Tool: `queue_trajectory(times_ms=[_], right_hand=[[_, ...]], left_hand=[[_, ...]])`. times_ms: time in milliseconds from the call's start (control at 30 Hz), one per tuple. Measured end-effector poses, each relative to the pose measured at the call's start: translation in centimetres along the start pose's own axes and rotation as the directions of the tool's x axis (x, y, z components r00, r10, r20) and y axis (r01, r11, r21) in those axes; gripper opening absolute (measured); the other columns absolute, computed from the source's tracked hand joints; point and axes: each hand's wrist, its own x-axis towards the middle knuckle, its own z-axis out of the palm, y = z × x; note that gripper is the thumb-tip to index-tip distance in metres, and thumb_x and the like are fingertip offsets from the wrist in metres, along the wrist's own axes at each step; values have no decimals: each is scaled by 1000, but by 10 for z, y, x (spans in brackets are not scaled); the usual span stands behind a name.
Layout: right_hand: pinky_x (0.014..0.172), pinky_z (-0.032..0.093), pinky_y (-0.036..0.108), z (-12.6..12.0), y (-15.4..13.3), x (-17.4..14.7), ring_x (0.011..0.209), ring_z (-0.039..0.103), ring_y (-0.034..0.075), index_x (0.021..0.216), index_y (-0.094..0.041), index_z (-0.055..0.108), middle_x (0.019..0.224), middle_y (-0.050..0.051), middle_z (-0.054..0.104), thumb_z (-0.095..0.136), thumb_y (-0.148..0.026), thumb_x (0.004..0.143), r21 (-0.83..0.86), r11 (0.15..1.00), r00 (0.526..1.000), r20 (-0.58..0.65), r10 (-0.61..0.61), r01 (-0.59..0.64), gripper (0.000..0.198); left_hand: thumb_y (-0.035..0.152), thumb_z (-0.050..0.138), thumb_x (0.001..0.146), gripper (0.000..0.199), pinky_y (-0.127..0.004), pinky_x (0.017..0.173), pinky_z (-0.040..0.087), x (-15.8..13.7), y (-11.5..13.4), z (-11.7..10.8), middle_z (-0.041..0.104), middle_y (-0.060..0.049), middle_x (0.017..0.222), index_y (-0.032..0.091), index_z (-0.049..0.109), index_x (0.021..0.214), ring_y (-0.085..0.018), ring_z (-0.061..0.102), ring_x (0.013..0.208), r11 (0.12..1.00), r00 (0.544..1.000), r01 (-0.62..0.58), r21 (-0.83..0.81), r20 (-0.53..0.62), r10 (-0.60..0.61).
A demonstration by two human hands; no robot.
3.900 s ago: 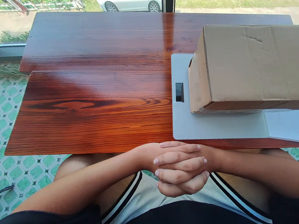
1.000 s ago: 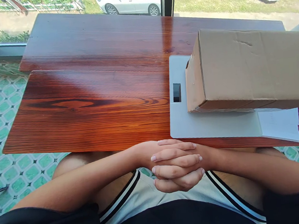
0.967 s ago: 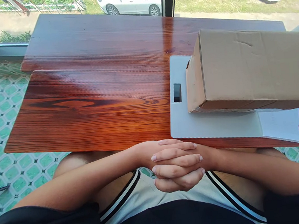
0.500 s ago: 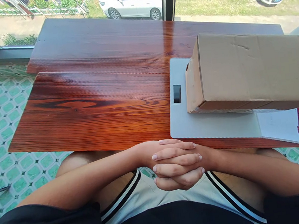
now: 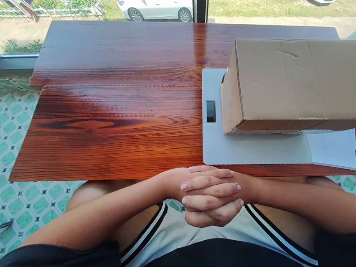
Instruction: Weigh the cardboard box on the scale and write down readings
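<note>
My left hand (image 5: 179,183) and my right hand (image 5: 244,189) are clasped together at the table's front edge, above my lap, fingers interlaced and wrapped round each other. No object shows between them; the palms are hidden. Just beyond and to the right lies a flat, pale glass scale (image 5: 255,149) with a small dark display (image 5: 211,111). On it rests a closed brown cardboard box (image 5: 299,82), apart from both hands. White paper sheets (image 5: 333,148) stick out at the scale's right end, partly covered by the box.
The glossy reddish-brown wooden table (image 5: 108,131) has a stepped left edge. Behind it is a window with a dark frame post (image 5: 200,1). Green-and-white tiled floor (image 5: 3,154) shows at the left, with a dark pen-like object (image 5: 1,226) at the far left.
My clasped hands stay in place. The view has shifted very slightly; the box, scale and papers have not moved on the table.
</note>
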Motion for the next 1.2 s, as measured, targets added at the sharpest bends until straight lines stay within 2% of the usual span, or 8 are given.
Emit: queue_trajectory(times_ms=[100, 233, 400, 633, 833, 967, 1100, 1200], right_hand=[[89, 63, 49, 1, 2, -2, 104, 73, 32, 114, -35, 74, 107, 11, 73, 80, -29, 82, -12, 999, 999, -23, -34, 34, 33], [92, 61, 53, 1, 5, -7, 110, 71, 35, 124, -36, 70, 114, 13, 69, 80, -23, 81, -10, 999, 999, 27, -34, 35, 45], [94, 60, 56, 1, 5, -8, 112, 70, 36, 128, -35, 68, 116, 15, 67, 78, -21, 82, -7, 999, 998, 59, -33, 34, 49], [94, 60, 55, -2, 4, -7, 112, 70, 36, 123, -36, 70, 116, 13, 69, 78, -24, 84, -1, 1000, 998, 67, -14, 14, 42], [94, 59, 56, -1, 6, -9, 113, 70, 36, 128, -35, 67, 117, 15, 67, 76, -22, 84, -15, 999, 998, 52, -40, 41, 46], [94, 59, 54, 1, 8, -9, 112, 71, 36, 126, -32, 69, 116, 16, 68, 77, -21, 83, -5, 998, 997, 34, -63, 64, 45], [93, 60, 53, 2, 6, -6, 109, 72, 38, 124, -24, 70, 113, 19, 68, 77, -19, 83, -13, 994, 994, 22, -108, 108, 42], [90, 62, 51, 1, 1, -2, 105, 73, 35, 119, -27, 73, 108, 16, 71, 79, -22, 82, -23, 997, 997, 2, -77, 77, 38]], left_hand=[[33, 76, 84, 26, -19, 38, 52, -6, 31, 3, 73, -11, 115, 27, 75, 110, -27, 77, 80, 991, 986, 124, 52, -120, -118], [31, 79, 80, 27, -19, 40, 53, -6, 27, 2, 75, -8, 105, 29, 75, 107, -30, 77, 90, 997, 993, 72, 12, -97, -71], [34, 82, 77, 28, -26, 50, 60, 1, -5, -8, 76, -11, 91, 27, 78, 104, -36, 74, 103, 963, 973, -206, 171, -70, 221], [35, 78, 83, 10, -24, 54, 60, 27, -54, -16, 64, -2, 52, 26, 79, 85, -25, 75, 69, 837, 825, -547, -3, 168, 539], [30, 73, 88, 8, -24, 62, 61, 47, -78, -13, 59, -1, 45, 26, 80, 88, -25, 74, 67, 721, 594, -640, -265, 425, 683], [30, 77, 83, 4, -26, 64, 62, 45, -77, -15, 60, -1, 47, 27, 79, 83, -25, 75, 72, 773, 702, -602, -199, 329, 631], [33, 72, 87, 12, -26, 56, 61, 25, -54, -19, 68, -7, 61, 24, 78, 82, -27, 76, 76, 865, 749, -487, -120, 453, 484], [36, 70, 89, 17, -28, 52, 61, 3, -20, -15, 76, -13, 90, 22, 79, 94, -30, 78, 84, 961, 920, -267, 71, 315, 233]])
